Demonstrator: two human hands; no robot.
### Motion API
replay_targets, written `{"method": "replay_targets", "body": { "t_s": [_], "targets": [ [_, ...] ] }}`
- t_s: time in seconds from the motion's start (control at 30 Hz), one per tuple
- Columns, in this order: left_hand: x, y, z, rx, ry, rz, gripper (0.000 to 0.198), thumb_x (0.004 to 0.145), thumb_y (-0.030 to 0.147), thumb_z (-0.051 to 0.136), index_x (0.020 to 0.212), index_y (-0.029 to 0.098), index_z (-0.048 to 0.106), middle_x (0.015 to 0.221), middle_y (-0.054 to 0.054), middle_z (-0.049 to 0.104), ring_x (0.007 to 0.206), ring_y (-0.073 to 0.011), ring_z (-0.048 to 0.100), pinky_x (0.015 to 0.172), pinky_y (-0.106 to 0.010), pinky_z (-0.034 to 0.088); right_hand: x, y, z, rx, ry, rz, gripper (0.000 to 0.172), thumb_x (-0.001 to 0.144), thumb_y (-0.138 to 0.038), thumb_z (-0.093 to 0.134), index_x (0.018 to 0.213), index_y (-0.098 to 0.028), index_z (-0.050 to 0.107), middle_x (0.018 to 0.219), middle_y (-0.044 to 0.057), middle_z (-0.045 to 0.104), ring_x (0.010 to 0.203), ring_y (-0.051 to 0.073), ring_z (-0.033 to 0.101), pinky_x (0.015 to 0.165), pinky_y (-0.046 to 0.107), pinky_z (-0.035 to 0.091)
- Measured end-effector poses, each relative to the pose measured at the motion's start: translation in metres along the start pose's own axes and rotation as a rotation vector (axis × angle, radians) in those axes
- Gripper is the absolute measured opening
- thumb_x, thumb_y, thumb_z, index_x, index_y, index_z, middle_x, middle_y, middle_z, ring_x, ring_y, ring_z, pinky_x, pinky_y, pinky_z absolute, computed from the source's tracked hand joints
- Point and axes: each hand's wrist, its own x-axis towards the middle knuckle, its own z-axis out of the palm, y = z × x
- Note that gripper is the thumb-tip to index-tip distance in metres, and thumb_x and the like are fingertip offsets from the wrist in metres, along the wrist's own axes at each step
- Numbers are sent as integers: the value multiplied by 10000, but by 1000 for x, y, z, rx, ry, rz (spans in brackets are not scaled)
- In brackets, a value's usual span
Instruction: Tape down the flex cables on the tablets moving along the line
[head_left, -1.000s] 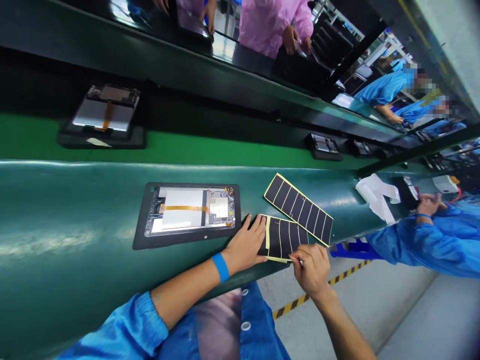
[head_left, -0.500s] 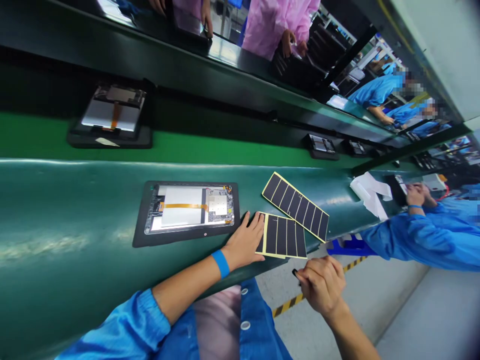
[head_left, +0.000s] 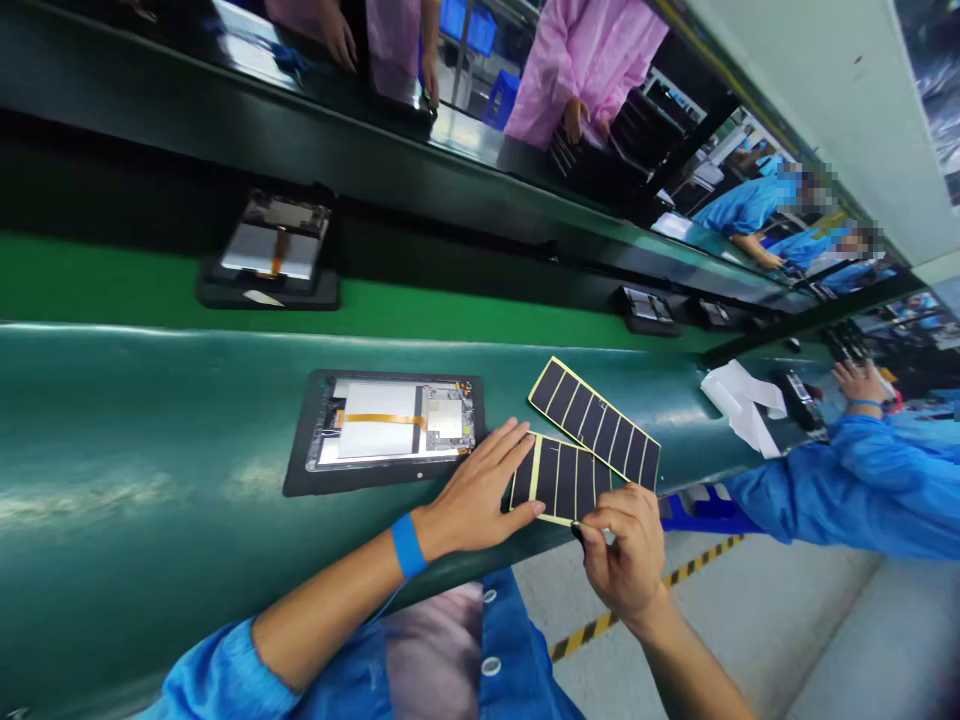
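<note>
An opened tablet [head_left: 390,428] lies in a black holder on the dark green bench [head_left: 150,450]. Right of it lie two yellow-backed sheets of black strips: a near sheet [head_left: 566,478] and a far sheet [head_left: 596,420]. My left hand [head_left: 480,490] lies flat with its fingers stretched out on the near sheet's left end. My right hand [head_left: 622,545] is pinched at that sheet's lower right edge, with a small dark piece showing between its fingertips.
A green conveyor belt [head_left: 112,275] behind the bench carries another opened tablet [head_left: 274,250] and smaller dark units [head_left: 649,308]. White papers [head_left: 742,400] lie to the right. A person's blue sleeve [head_left: 847,485] reaches in there. People in pink stand across the line.
My right hand, which had pulled away from the near sheet, has come back to its lower edge. My left hand has slid further onto the sheet. The belt's tablet has moved right.
</note>
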Motion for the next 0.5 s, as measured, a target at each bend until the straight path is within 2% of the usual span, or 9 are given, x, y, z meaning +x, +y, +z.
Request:
{"method": "replay_targets", "body": {
  "t_s": [0.1, 0.2, 0.3, 0.5],
  "targets": [
    [-13, 4, -8, -596, 48, -54, 703, 1013, 614, 397, 1560, 172, 395, 1626, -132, 385, 1520, -282, 331, 1267, -502, 234, 16, -6, 22, 24, 28, -14, 103, 961, -126, 544, 923, -217, 572, 782, -13, 618, 710, 146, 584, 802, 355, 435],
    [-23, 9, -14, -989, 109, -66, 668, 1024, 645, 317, 1488, 210, 524, 1564, -102, 489, 1485, -300, 393, 1264, -520, 233, 32, -13, 47, 56, 40, -52, 100, 958, -120, 573, 933, -216, 582, 800, -8, 651, 734, 147, 607, 807, 348, 427],
    [-30, 12, -19, -1129, 154, -57, 720, 1000, 702, 317, 1447, 199, 576, 1540, -108, 519, 1479, -326, 393, 1264, -538, 214, 46, -20, 67, 58, 35, -106, 83, 969, -128, 588, 936, -204, 595, 816, 10, 691, 750, 157, 630, 809, 348, 415],
    [-40, 8, -26, -1088, 191, -91, 809, 951, 771, 339, 1383, 150, 628, 1551, -132, 499, 1489, -345, 358, 1276, -530, 159, 62, -27, 84, -4, 9, -122, 35, 975, -204, 639, 976, -202, 604, 826, 16, 717, 739, 171, 640, 820, 359, 396]
  ]
}}
